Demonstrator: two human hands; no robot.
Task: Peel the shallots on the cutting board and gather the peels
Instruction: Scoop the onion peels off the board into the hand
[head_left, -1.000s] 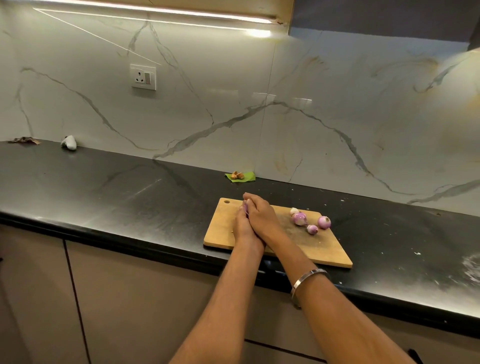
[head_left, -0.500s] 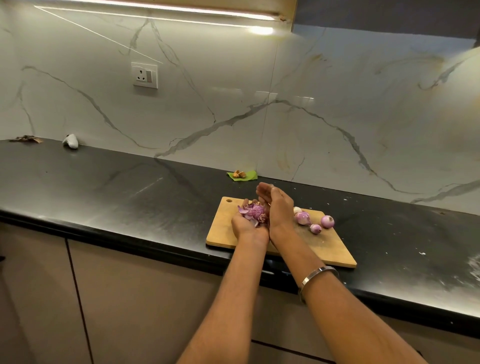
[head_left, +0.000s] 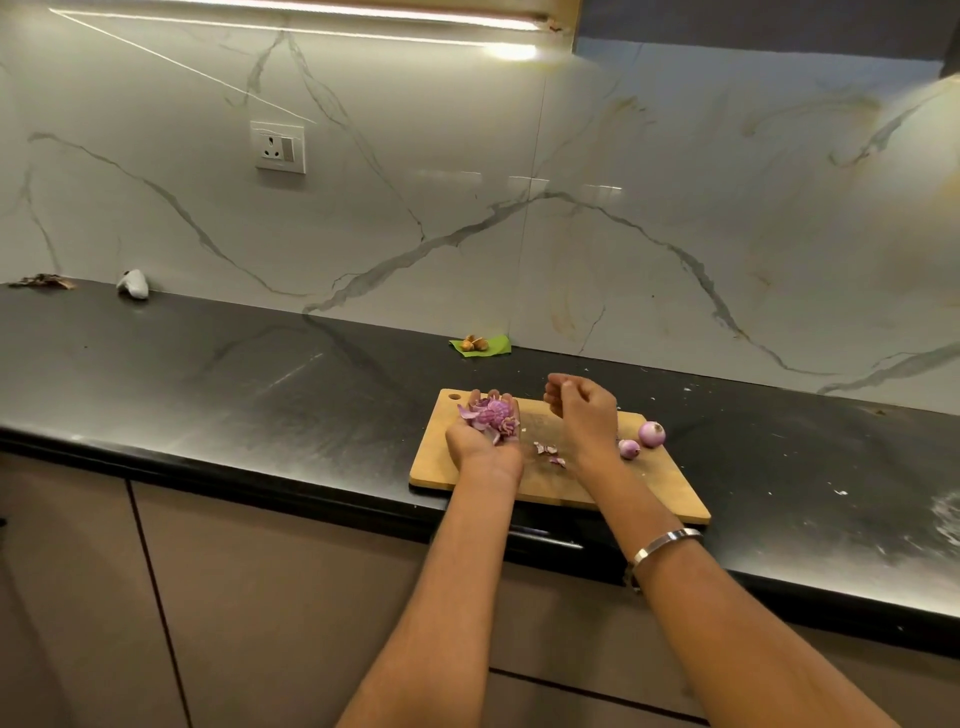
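The left hand (head_left: 480, 439) lies palm up over the left part of the wooden cutting board (head_left: 540, 483), its fingers cupped around a pile of purple shallot peels (head_left: 491, 415). The right hand (head_left: 584, 415) hovers beside it over the middle of the board, fingers loosely curled and holding nothing; a metal bangle (head_left: 662, 543) circles its wrist. Between the two wrists a few loose peel scraps (head_left: 549, 452) lie on the board. Two peeled shallots (head_left: 641, 441) sit close together at the board's right edge. The board rests on a black counter (head_left: 234, 374); behind it, near the marble backsplash, a green leaf (head_left: 491, 347) carries small brown pieces.
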